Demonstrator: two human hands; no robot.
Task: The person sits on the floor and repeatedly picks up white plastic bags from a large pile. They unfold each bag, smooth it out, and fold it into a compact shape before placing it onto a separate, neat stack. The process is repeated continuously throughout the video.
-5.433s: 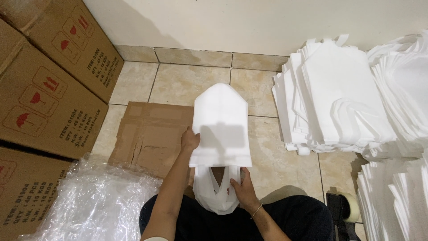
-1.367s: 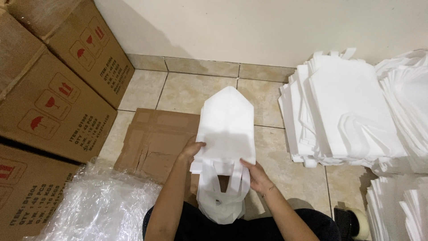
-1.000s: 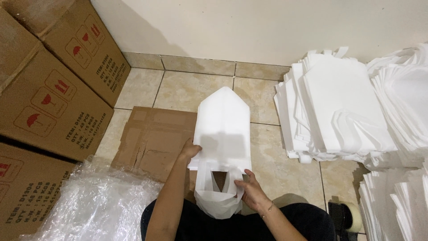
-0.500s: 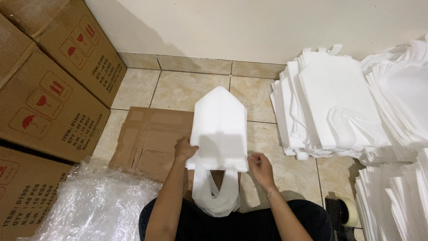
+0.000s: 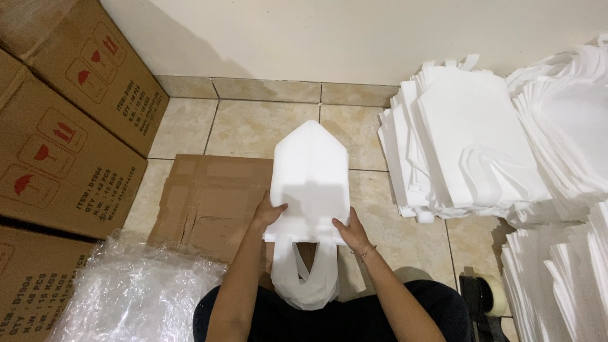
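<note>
Down at the middle of the frame, a person sitting on the tiled floor holds a folded white bag flat, its pointed end aimed at the wall. Their left hand clasps the bag's left edge, thumb on top, and their right hand closes on the lower right corner; both grip the fabric itself. The bag's looped handles droop below the hands onto the lap. Under the bag's left side lies a flattened sheet of cardboard. Brown cartons stack along the left edge, with crumpled clear plastic wrap at lower left. Heaps of similar white bags fill the right side. At lower right, what looks like a tape roll sits just beside the person's leg.
</note>
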